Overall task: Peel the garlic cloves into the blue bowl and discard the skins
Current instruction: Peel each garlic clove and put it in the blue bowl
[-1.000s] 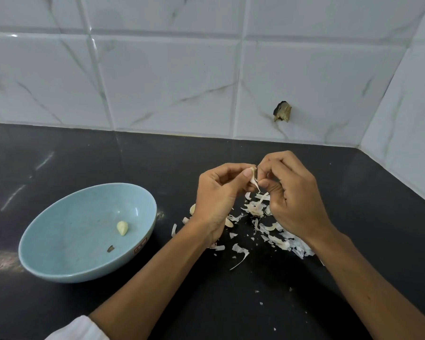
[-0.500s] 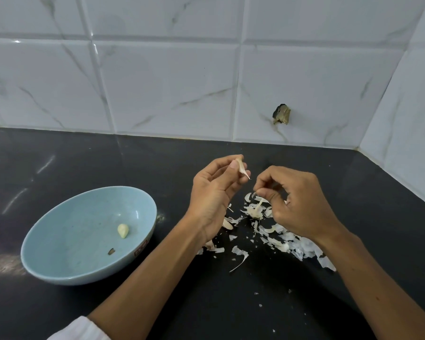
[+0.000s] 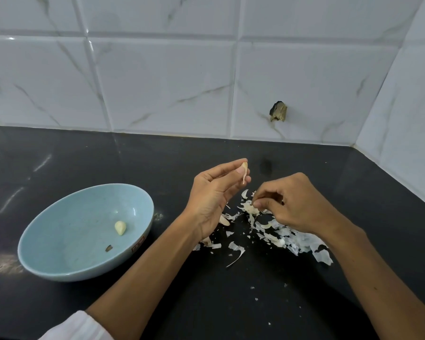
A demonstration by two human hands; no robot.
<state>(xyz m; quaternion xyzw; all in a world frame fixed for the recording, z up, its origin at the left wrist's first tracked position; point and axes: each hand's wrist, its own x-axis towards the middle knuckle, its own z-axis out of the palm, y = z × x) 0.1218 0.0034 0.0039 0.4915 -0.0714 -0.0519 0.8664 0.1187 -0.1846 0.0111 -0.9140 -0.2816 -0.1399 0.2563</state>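
My left hand (image 3: 214, 195) pinches a small garlic clove (image 3: 244, 169) between thumb and fingertips, held above the counter with a strip of skin hanging from it. To its right, my right hand (image 3: 292, 204) is lowered onto the pile of garlic skins (image 3: 268, 229) and its curled fingertips pinch a bit of skin there. The blue bowl (image 3: 59, 261) stands at the left on the black counter; one peeled clove (image 3: 120, 227) and a small dark scrap (image 3: 108, 247) lie inside it. An unpeeled clove (image 3: 224, 220) lies by my left wrist.
The black counter (image 3: 59, 155) meets white marble-patterned tiles behind and a tiled side wall (image 3: 402, 131) on the right. A dark broken hole (image 3: 278, 111) marks the back tile. Tiny skin flakes (image 3: 255, 299) are scattered toward the front.
My hands have pulled apart. The left hand kept the clove and lifted slightly left, while the right hand dropped down to the skin pile.
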